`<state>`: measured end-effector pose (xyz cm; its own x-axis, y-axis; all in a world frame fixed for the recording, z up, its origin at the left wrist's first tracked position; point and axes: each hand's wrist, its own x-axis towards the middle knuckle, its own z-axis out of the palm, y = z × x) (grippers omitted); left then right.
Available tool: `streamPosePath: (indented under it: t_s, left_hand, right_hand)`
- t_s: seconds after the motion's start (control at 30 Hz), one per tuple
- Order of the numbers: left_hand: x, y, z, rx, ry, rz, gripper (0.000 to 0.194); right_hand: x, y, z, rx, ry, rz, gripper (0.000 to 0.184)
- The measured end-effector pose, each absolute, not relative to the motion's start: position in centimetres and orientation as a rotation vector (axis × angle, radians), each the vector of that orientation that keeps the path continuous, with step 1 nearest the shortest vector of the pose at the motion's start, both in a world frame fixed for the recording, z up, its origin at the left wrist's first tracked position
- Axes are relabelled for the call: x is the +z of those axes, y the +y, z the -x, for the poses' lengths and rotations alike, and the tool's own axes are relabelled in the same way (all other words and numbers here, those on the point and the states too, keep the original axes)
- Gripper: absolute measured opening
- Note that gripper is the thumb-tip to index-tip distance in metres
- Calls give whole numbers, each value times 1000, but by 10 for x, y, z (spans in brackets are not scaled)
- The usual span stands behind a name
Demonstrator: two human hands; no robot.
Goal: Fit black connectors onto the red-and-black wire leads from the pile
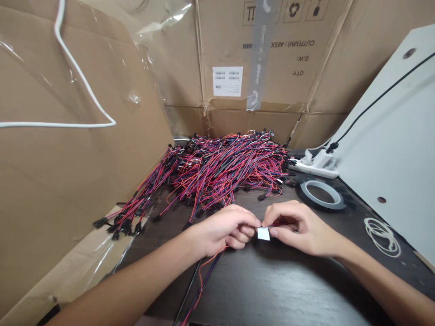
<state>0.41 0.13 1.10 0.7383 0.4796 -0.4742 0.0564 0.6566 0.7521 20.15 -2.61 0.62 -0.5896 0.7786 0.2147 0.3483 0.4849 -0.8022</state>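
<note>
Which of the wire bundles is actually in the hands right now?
The thin wire bundle trailing toward the camera from the left hand; the right hand pinches a white label onto it. The big pile lies untouched behind.

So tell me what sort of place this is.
Probably a small assembly or packing bench: a heap of red, blue and black wire leads on a dark table, cardboard cartons walling it in, and a tape roll nearby.

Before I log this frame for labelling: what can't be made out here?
Head view only:
- White tag: any print too small; partly covered by fingertips of left hand and right hand.
- Held wires: run off the bottom edge.
- Box label: text too small.
- White cable: cut off at top and left edges.
</note>
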Motion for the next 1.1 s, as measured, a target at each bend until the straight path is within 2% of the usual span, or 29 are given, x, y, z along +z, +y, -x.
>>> streamPosePath:
  t_s: [0.17,0.3,0.53,0.73,1.1]
  left_hand:
    - [9,3,-3,272,701,-762,23]
    - [10,4,-2,261,651,-732,19]
    - [14,2,-1,259,637,-797,14]
    - [15,0,-2,330,670,-879,4]
    - [20,-6,-7,428,783,-1037,9]
  right_hand:
    - [8,-27,-195,660,-2283,859,10]
    - [6,-26,-194,589,-2219,783,11]
    - [4,-25,-194,677,-2105,865,18]
    - [4,-26,-193,925,-1972,1000,24]
    - [0,-25,-189,1179,-1790,1090,35]
